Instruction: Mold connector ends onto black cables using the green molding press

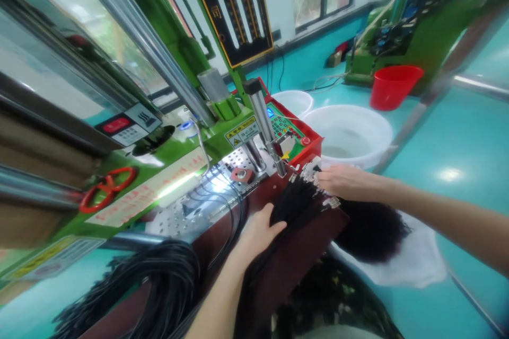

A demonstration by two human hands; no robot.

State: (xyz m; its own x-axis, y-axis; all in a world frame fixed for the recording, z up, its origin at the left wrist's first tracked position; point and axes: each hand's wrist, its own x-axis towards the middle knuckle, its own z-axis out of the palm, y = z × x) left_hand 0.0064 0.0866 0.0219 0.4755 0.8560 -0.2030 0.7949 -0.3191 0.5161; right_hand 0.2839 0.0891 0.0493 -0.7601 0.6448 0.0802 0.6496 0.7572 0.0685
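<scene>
A bundle of thin black cables (296, 198) lies across a dark red board (294, 259), with small white connectors (312, 169) clustered at its far end. My left hand (258, 230) is around the near part of this bundle, its thumb over the cables and most fingers hidden. At the far end, the fingers of my right hand (338, 180) are closed on the white connectors; exactly how many they pinch is hidden. Under my right forearm hangs a dark mass of cable ends (371, 230) over a white cloth or bag (425, 254).
A green press machine (159, 169) stands left, with a perforated metal plate (175, 220) and orange-handled scissors (107, 189). A looped black cable bundle (170, 270) lies front left. Beyond are a red control box (314, 143), white tub (345, 135) and red bucket (393, 87).
</scene>
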